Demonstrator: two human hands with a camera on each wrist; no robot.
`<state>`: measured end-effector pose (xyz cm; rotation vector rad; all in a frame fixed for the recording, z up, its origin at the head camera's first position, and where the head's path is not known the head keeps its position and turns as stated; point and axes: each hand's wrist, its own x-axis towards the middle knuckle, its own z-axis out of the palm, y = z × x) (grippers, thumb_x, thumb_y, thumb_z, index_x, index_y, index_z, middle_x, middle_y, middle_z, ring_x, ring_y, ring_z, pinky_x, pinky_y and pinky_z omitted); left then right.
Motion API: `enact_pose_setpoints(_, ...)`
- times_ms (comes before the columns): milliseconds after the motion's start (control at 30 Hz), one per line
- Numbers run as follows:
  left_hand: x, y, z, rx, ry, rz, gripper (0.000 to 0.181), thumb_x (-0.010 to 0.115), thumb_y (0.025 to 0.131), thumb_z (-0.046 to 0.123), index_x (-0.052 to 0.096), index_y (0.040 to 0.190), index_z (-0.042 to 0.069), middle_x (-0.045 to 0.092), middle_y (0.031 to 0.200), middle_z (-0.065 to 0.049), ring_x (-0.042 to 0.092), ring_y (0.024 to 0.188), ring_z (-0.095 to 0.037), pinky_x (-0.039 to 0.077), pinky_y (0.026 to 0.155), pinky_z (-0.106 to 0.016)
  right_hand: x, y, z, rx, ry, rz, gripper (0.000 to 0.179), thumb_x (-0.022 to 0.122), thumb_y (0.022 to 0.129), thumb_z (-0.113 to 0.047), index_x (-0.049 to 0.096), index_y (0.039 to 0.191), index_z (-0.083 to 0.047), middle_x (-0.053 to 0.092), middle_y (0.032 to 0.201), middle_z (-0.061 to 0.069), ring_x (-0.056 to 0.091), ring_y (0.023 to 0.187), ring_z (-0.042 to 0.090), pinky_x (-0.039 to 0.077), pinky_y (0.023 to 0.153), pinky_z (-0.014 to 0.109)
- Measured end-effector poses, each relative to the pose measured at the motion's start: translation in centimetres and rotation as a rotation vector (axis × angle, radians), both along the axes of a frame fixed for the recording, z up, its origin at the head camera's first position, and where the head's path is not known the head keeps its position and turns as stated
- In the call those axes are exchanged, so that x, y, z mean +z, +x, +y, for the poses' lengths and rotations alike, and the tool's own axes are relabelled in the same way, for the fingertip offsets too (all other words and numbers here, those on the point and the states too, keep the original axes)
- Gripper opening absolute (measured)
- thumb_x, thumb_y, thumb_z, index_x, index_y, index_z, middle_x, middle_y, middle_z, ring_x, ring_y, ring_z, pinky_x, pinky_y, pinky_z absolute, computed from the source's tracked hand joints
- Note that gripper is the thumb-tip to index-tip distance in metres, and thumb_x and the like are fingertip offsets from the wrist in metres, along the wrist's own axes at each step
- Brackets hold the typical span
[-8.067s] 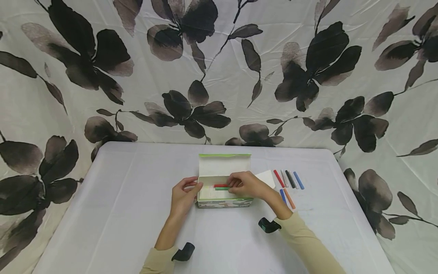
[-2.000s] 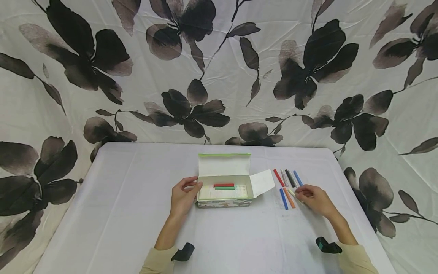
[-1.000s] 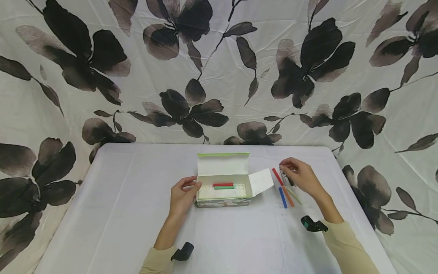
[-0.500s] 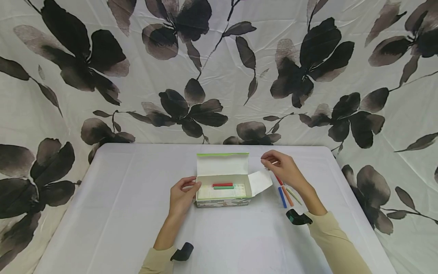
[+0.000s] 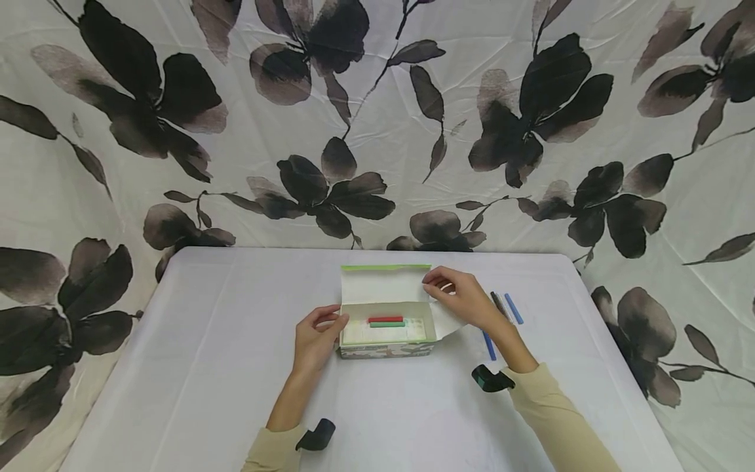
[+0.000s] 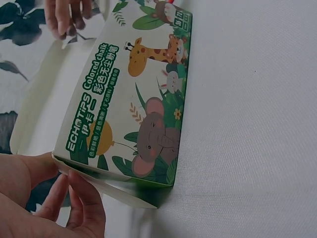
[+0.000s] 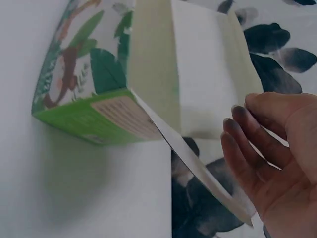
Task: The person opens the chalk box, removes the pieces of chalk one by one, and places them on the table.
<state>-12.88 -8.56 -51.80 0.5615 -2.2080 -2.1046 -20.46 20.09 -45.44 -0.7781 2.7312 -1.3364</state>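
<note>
A colored chalk box (image 5: 386, 351) lies on the table with its lid (image 5: 383, 285) raised and its right end flap (image 5: 448, 321) folded out. Inside, a red chalk stick (image 5: 386, 319) and a green chalk stick (image 5: 387, 324) rest above more pale contents. My left hand (image 5: 315, 344) pinches the box's left end, thumb at the corner and fingers against the end flap in the left wrist view. My right hand (image 5: 463, 298) hovers by the lid's right edge. Its fingers are loosely bent, with nothing seen between them in the right wrist view.
Right of the box, partly hidden by my right forearm, lie a black chalk stick (image 5: 498, 303) and blue chalk sticks (image 5: 489, 345). The white-covered table (image 5: 236, 314) ends at a floral cloth (image 5: 330, 190) behind.
My right hand reached into the box, later put a yellowish stick in the row outside, passed over the chalks and moved left to the lid. My left hand stays on the box.
</note>
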Motion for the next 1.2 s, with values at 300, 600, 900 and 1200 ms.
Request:
enact_pose_setpoints(300,0.0,0.1,0.0,-0.010,0.009,0.003,0.035,0.077,0.093,0.011,0.068,0.125,0.000,0.062,0.110,-0.013,0.063,0.086,-0.012,0.053,0.063,-0.020,-2.1,0.4,-2.2,0.123,0.006,-0.041,0.013,0.071,0.098,-0.009,0.072,0.108,-0.001,0.073,0.098,0.005,0.070,0.091,0.019,0.060,0.081,0.032)
enact_pose_setpoints(600,0.0,0.0,0.1,0.001,-0.003,0.009,0.035,0.077,0.093,0.010,0.069,0.125,0.000,0.063,0.109,-0.012,0.063,0.085,-0.012,0.053,0.063,-0.019,-3.4,1.0,-3.7,0.217,0.072,-0.035,0.012,0.071,0.096,-0.004,0.071,0.106,0.003,0.073,0.095,0.009,0.068,0.086,0.017,0.059,0.078,0.028)
enact_pose_setpoints(900,-0.2,0.1,0.0,0.011,0.000,0.020,0.033,0.077,0.092,0.010,0.070,0.123,0.000,0.064,0.109,-0.013,0.063,0.084,-0.012,0.053,0.062,-0.019,-4.6,1.3,-4.8,0.259,0.234,0.020,0.011,0.071,0.095,-0.002,0.072,0.105,0.003,0.073,0.095,0.006,0.068,0.087,0.016,0.058,0.078,0.027)
enact_pose_setpoints(1200,0.1,0.1,0.0,0.012,0.013,0.020,0.034,0.077,0.092,0.010,0.069,0.123,-0.001,0.065,0.107,-0.012,0.062,0.079,-0.010,0.053,0.061,-0.019,-4.9,1.7,-5.6,0.210,0.435,0.114,0.013,0.077,0.091,-0.006,0.074,0.103,-0.005,0.074,0.096,0.004,0.068,0.086,0.019,0.057,0.080,0.038)
